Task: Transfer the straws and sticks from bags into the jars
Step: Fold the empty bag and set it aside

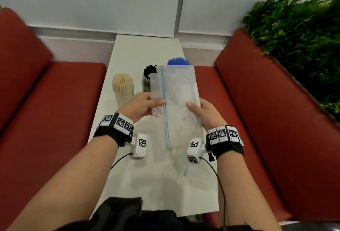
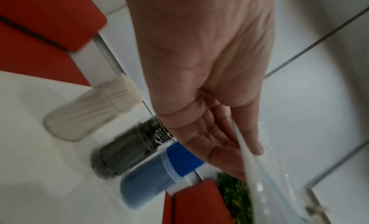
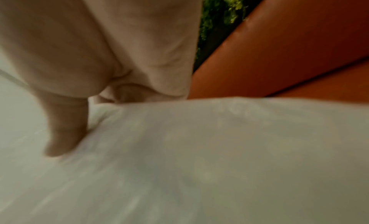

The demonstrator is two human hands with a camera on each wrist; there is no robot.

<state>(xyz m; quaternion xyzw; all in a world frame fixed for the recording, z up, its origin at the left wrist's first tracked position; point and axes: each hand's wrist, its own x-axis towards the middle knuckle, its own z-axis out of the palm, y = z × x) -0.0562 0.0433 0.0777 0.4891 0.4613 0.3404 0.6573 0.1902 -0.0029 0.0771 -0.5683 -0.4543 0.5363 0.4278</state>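
both hands hold one clear zip bag (image 1: 176,102) above the white table (image 1: 132,54), its long axis running away from the person. the left hand (image 1: 141,105) pinches the left edge beside the blue zip line, and the right hand (image 1: 204,113) pinches the right edge, thumb on top. the bag looks empty. beyond it stand three filled jars: wooden sticks (image 1: 122,87), black straws (image 1: 148,78), blue straws (image 1: 178,61), the last two partly hidden by the bag. another bag (image 1: 185,172) lies flat nearer the person, hard to make out. wrist views are blurred.

- white table (image 1: 132,50), narrow, between red benches (image 1: 55,102)
- on it: jar of wooden sticks (image 1: 122,88), black-straw jar (image 1: 147,82), blue-straw jar (image 2: 151,178), flat clear bag (image 1: 185,173)
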